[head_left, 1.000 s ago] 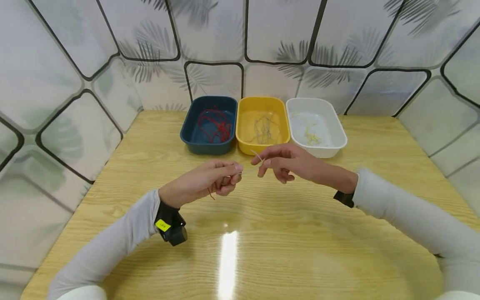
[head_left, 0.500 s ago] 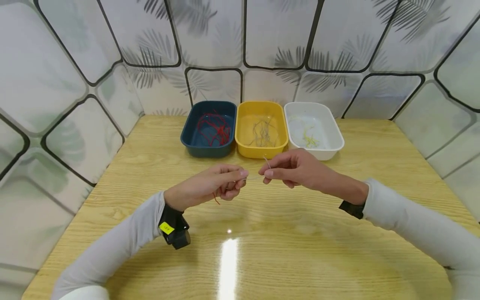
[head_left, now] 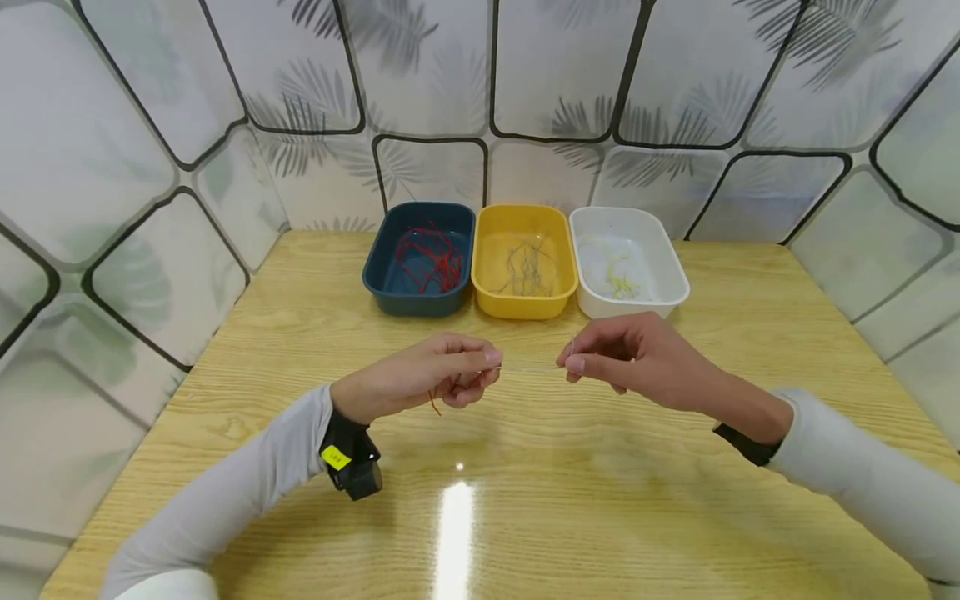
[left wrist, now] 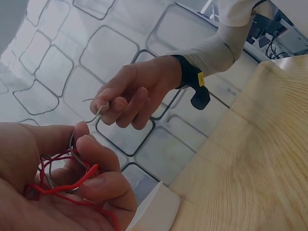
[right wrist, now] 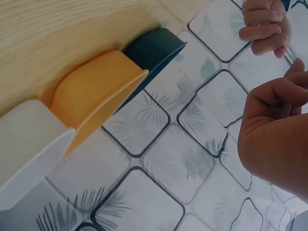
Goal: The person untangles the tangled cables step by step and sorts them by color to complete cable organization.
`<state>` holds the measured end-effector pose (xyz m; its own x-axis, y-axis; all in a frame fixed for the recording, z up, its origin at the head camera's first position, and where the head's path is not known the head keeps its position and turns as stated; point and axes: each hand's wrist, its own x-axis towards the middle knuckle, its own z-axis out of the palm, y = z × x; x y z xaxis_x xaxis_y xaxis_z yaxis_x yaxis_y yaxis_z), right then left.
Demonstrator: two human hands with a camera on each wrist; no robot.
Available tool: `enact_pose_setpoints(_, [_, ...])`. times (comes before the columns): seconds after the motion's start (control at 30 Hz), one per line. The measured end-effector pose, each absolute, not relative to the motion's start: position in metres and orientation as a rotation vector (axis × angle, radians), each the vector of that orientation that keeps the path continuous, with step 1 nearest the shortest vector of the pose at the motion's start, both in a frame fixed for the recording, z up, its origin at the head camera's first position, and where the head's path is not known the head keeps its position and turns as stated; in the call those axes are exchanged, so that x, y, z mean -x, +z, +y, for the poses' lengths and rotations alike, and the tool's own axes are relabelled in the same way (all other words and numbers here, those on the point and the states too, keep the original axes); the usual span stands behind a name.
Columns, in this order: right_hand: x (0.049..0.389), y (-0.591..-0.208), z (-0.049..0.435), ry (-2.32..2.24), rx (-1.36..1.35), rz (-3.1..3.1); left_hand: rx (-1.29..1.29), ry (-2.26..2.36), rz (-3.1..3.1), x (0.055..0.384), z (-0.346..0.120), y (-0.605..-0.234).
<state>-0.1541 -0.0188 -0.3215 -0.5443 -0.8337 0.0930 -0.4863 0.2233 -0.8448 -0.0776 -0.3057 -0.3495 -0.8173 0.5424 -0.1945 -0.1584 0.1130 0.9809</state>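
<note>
Apparently so that one pale thread can be drawn clear above the table, it is pinched by the right hand while red threads are clenched in the left hand.

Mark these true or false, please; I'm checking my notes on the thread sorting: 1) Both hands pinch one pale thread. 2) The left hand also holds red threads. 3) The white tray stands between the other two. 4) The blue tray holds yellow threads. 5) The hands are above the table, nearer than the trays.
1) True: the left hand and right hand pinch a pale thread stretched between them.
2) True: red threads lie in its palm.
3) False: the yellow tray is in the middle; the white tray is rightmost.
4) False: the blue tray holds red threads.
5) True: they are above the table, nearer than the trays.
</note>
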Motion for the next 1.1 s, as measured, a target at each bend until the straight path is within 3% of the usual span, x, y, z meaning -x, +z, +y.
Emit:
enact_pose_setpoints(0.33, [0.138,-0.315,0.0,-1.259,1.352,2.258,-0.291,1.846,1.651,0.075,-0.307,-0.352])
enact_pose_setpoints(0.63, [0.153,-0.307,0.01,-1.483,1.35,2.308,-0.162,1.922,1.697,0.077,-0.318,-0.353])
enact_pose_setpoints(0.87, [0.174,-0.315,-0.004,-2.044,1.276,1.985,-0.223,1.954,1.625,0.071,-0.32,-0.353])
enact_pose_setpoints(1.1, [0.184,-0.317,-0.03,-2.306,1.352,1.669,-0.165,2.088,1.555,0.066,-0.324,-0.344])
